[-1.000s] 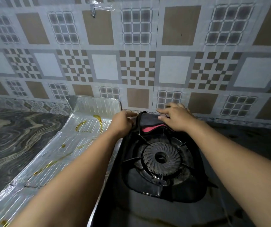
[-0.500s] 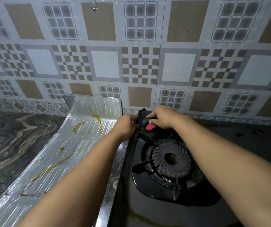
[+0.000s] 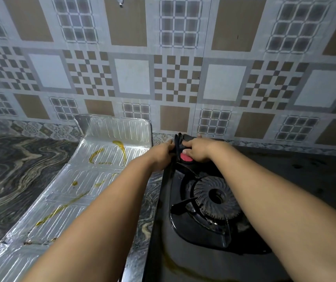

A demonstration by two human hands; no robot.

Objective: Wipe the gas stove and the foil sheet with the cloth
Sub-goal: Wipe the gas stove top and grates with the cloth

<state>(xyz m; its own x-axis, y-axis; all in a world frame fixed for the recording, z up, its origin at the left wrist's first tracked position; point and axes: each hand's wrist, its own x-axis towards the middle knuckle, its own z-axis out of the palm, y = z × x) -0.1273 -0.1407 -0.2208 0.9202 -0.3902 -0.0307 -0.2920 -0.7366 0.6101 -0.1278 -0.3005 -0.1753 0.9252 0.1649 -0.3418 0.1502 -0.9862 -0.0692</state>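
— Obstructions?
— The bench (image 3: 16, 176) runs out of view on the left. One foil sheet (image 3: 94, 180) lies left of one gas stove (image 3: 183, 251); forearms cover both in part, and the stove's near and right edges are cut off. One burner (image 3: 216, 197) is visible.

— The cloth?
— One dark cloth (image 3: 180, 146), red patch showing, bunched at the stove's far left corner, mostly hidden.

— Hands?
— Two. Left hand (image 3: 161, 156) grips the cloth's left edge; right hand (image 3: 197, 149) curls over it, grasping.
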